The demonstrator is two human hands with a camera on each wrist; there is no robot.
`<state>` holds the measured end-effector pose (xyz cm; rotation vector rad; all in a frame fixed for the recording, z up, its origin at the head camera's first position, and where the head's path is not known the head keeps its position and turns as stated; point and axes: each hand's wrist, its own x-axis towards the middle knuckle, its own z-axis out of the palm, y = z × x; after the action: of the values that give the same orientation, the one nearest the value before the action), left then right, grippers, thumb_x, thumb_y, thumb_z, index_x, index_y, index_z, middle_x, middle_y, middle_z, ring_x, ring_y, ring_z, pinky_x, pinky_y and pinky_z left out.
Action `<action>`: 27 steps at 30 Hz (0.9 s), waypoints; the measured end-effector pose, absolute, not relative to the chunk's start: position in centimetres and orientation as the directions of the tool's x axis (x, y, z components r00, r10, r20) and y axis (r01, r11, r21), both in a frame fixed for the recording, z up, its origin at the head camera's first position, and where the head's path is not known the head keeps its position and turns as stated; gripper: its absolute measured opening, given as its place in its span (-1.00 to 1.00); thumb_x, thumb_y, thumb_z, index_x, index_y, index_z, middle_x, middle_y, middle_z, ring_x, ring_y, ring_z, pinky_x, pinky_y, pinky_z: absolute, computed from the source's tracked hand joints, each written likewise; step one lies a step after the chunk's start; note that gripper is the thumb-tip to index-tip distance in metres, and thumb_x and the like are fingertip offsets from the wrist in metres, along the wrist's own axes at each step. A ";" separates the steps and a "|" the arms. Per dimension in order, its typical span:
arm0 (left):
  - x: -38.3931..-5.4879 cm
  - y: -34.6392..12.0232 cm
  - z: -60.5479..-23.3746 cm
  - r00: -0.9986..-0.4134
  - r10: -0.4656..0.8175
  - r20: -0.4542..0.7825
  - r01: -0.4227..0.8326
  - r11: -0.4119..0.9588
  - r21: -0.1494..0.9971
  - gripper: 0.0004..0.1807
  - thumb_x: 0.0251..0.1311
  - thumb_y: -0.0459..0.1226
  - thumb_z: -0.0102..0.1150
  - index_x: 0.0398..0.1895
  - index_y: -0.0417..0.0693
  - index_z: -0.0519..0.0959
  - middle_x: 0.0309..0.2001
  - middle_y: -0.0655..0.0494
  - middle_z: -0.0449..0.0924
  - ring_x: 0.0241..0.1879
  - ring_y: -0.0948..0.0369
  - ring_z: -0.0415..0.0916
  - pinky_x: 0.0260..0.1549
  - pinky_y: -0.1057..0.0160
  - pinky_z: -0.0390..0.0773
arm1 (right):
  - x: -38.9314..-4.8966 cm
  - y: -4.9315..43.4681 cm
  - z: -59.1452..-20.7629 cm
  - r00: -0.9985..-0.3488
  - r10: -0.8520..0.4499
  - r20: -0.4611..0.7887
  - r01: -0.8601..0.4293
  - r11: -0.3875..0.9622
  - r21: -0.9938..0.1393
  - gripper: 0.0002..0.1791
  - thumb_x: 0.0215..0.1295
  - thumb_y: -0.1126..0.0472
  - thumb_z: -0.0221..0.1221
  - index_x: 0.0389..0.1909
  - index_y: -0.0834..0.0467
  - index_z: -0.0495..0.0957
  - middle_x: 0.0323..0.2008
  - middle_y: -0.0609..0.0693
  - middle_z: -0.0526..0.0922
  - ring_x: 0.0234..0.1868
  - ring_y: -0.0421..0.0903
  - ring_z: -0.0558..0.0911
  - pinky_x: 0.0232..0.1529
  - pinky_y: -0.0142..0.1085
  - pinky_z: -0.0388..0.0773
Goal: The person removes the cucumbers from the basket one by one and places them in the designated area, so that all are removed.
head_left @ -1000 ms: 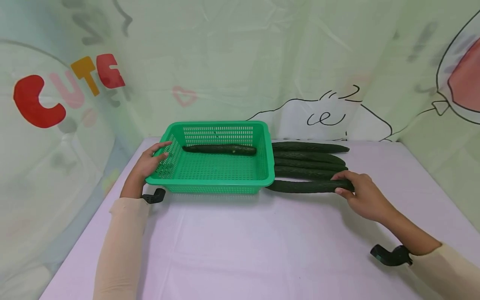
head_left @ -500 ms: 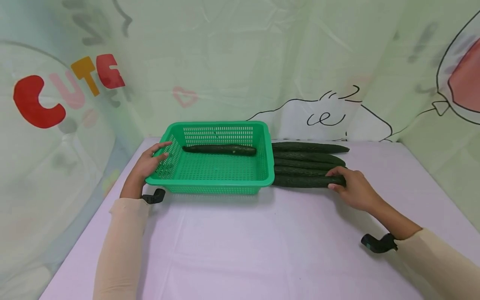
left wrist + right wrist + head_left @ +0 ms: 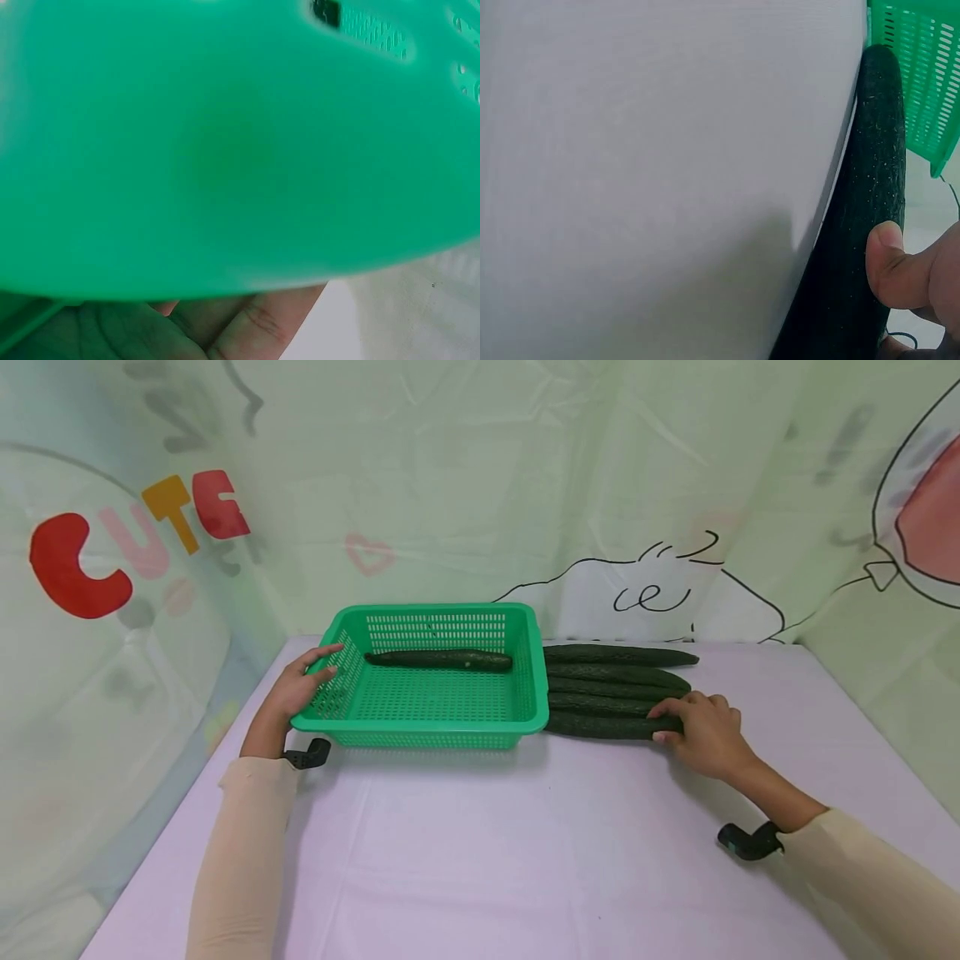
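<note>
My left hand holds the left rim of a green plastic basket, with thumb and forefinger showing over the inner side. In the left wrist view the basket wall hides most of that hand. One cucumber lies along the back of the basket floor. My right hand pinches the right end of the front cucumber, thumb on the near side. In the right wrist view the thumb presses against this dark cucumber. Several other cucumbers lie side by side just behind it.
A pale lilac cloth covers the table. Behind it hangs a printed curtain with letters and drawings. The basket's right side stands close against the left ends of the cucumber row. Each wrist wears a black camera mount.
My right hand has shifted left and slightly away from me with the front cucumber, which now lies against the others in the row. The left hand and the basket have stayed put.
</note>
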<state>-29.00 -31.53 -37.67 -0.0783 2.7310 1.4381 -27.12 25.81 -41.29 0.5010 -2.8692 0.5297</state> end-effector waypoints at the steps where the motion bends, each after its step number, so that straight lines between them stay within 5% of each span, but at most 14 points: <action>1: -29.0 -31.5 -37.7 -0.997 -0.020 -0.072 -0.070 0.566 0.821 -0.43 0.52 -0.13 -0.13 0.55 0.22 0.14 0.61 0.02 -0.21 0.57 -0.17 -0.28 0.41 -0.37 -0.07 | -27.1 25.8 -41.3 -0.926 -0.293 0.239 -0.359 0.881 -0.310 -0.73 0.21 0.25 0.33 -0.06 0.19 0.65 -0.11 0.38 0.53 0.00 0.51 0.35 -0.13 0.30 0.22; 20: -28.9 -31.2 -37.7 -0.997 -0.029 -0.069 -0.074 0.546 0.835 -0.43 0.52 -0.12 -0.10 0.55 0.25 0.13 0.61 0.02 -0.23 0.57 -0.16 -0.27 0.42 -0.35 -0.04 | -26.6 24.3 -40.2 -0.940 -0.306 0.149 -0.334 0.914 -0.231 -0.66 0.18 0.16 0.37 -0.05 0.19 0.64 -0.10 0.29 0.60 0.02 0.44 0.43 -0.09 0.28 0.26; 27: -28.9 -31.2 -37.7 -0.998 -0.025 -0.061 -0.065 0.552 0.831 -0.43 0.52 -0.12 -0.11 0.55 0.24 0.14 0.61 0.00 -0.22 0.57 -0.17 -0.28 0.42 -0.35 -0.05 | -25.9 21.4 -37.5 -0.887 -0.382 0.260 -0.447 0.850 -0.278 -0.70 0.25 0.16 0.32 -0.04 0.19 0.63 -0.16 0.23 0.62 -0.04 0.30 0.49 -0.11 0.21 0.33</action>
<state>-28.88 -31.25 -37.68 -0.0795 2.7301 1.4649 -25.92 21.44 -37.52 0.6414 -2.8321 0.4952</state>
